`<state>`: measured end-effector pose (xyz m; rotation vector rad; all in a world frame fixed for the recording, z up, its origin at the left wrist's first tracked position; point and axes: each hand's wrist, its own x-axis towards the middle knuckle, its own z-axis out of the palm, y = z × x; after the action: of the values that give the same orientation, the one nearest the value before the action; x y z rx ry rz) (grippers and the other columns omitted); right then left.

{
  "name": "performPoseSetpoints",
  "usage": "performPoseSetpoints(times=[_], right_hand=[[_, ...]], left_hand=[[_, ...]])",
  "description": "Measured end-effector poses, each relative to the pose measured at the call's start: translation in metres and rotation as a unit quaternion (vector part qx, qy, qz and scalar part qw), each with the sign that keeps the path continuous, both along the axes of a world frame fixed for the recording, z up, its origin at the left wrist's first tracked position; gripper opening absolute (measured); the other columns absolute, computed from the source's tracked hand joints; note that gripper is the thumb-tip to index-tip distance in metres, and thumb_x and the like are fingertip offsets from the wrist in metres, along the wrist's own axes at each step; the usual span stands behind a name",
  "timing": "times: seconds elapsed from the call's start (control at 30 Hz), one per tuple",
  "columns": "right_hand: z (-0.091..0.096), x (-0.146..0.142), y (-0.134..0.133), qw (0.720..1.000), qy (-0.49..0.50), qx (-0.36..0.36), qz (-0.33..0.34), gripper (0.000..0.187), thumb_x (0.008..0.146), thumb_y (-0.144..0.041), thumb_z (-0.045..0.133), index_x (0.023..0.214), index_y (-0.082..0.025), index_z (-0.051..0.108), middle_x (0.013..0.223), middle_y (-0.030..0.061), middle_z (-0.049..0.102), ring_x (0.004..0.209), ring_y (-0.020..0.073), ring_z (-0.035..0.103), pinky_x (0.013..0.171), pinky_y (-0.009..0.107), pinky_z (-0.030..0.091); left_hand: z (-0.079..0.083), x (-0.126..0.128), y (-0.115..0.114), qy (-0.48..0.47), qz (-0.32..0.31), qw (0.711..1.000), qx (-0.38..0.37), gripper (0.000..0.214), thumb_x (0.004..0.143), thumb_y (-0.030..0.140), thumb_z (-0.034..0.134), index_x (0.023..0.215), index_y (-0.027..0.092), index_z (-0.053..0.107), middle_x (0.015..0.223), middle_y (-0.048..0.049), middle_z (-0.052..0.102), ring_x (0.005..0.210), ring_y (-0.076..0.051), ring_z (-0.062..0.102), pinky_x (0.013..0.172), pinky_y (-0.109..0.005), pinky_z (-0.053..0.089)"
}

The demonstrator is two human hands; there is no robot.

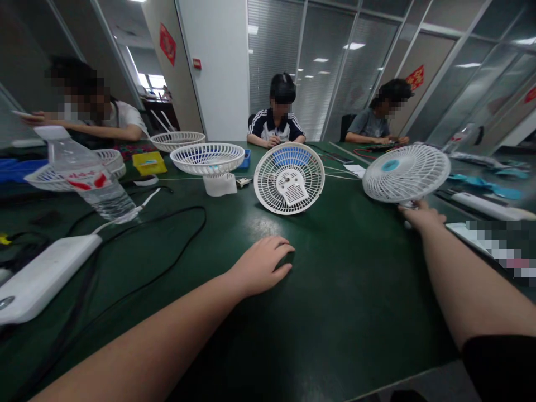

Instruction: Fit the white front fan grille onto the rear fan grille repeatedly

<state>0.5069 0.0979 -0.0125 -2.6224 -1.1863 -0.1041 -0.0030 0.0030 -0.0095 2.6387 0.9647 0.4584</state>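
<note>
My left hand (268, 265) lies on the green tabletop, holding nothing, with its fingers loosely curved and its thumb apart. Beyond it a white rear fan guard (288, 178) leans tilted, showing a slotted plate at its centre. Off to the right, my right hand (422, 215) is closed at the underside of a small white fan (406, 173) with a light blue centre cap. The fan's head tilts upward, and its lower part is mostly hidden by the hand. Left of the rear guard, another white fan guard (207, 158) rests on a white stand-like piece (220, 185).
A water bottle (90, 178) tilts at the left, behind a white power bank (46, 279) and black cables. A yellow tray (149, 163) and more guards (178, 139) lie farther back. Light blue fan blades (489, 184) lie right. Three people sit across the table.
</note>
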Motion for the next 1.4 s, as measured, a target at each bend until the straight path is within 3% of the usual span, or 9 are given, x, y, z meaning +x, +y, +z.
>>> performPoseSetpoints(times=[0.13, 0.33, 0.53, 1.03, 1.4], right_hand=[[-0.001, 0.002, 0.008, 0.996, 0.065, 0.022, -0.050, 0.083, 0.087, -0.068, 0.035, 0.149, -0.013, 0.041, 0.142, 0.0350, 0.040, 0.130, 0.0448, 0.037, 0.089, 0.055, 0.034], [-0.003, 0.010, 0.017, 0.990, 0.105, 0.076, -0.057, 0.092, 0.079, -0.077, 0.039, 0.147, -0.016, 0.045, 0.143, 0.0333, 0.042, 0.134, 0.0498, 0.038, 0.095, 0.060, 0.033], [-0.010, 0.017, 0.014, 0.989, 0.108, 0.085, -0.048, 0.091, 0.078, -0.078, 0.038, 0.146, -0.018, 0.047, 0.142, 0.0311, 0.046, 0.133, 0.0499, 0.040, 0.094, 0.061, 0.037], [-0.006, 0.010, 0.018, 0.992, 0.100, 0.037, -0.070, 0.090, 0.086, -0.075, 0.021, 0.151, -0.015, 0.038, 0.149, 0.0307, 0.037, 0.138, 0.0481, 0.031, 0.101, 0.060, 0.031], [-0.009, 0.016, 0.024, 0.993, 0.078, 0.007, -0.084, 0.076, 0.092, -0.062, 0.026, 0.150, -0.015, 0.038, 0.146, 0.0308, 0.039, 0.138, 0.0428, 0.032, 0.099, 0.055, 0.033]], left_hand=[[0.005, 0.000, -0.002, 0.010, 0.015, 1.000, -0.014, 0.039, 0.092, 0.033, 0.056, 0.130, 0.020, 0.058, 0.137, -0.0108, 0.056, 0.130, -0.029, 0.050, 0.113, -0.049, 0.038], [0.010, 0.003, -0.003, 0.012, 0.039, 0.999, -0.029, 0.035, 0.092, 0.030, 0.056, 0.126, 0.023, 0.061, 0.136, -0.0087, 0.059, 0.132, -0.029, 0.050, 0.113, -0.052, 0.039], [0.012, 0.003, -0.004, 0.017, 0.039, 0.998, -0.039, 0.034, 0.091, 0.026, 0.055, 0.124, 0.025, 0.062, 0.135, -0.0067, 0.060, 0.131, -0.027, 0.051, 0.114, -0.051, 0.038], [0.008, 0.002, 0.003, 0.009, 0.020, 0.998, -0.051, 0.035, 0.092, 0.027, 0.055, 0.126, 0.024, 0.062, 0.139, -0.0082, 0.059, 0.133, -0.029, 0.050, 0.114, -0.053, 0.037], [0.000, 0.000, 0.007, 0.010, 0.010, 0.999, -0.044, 0.035, 0.094, 0.029, 0.053, 0.128, 0.025, 0.061, 0.141, -0.0077, 0.058, 0.137, -0.029, 0.047, 0.115, -0.054, 0.035]])
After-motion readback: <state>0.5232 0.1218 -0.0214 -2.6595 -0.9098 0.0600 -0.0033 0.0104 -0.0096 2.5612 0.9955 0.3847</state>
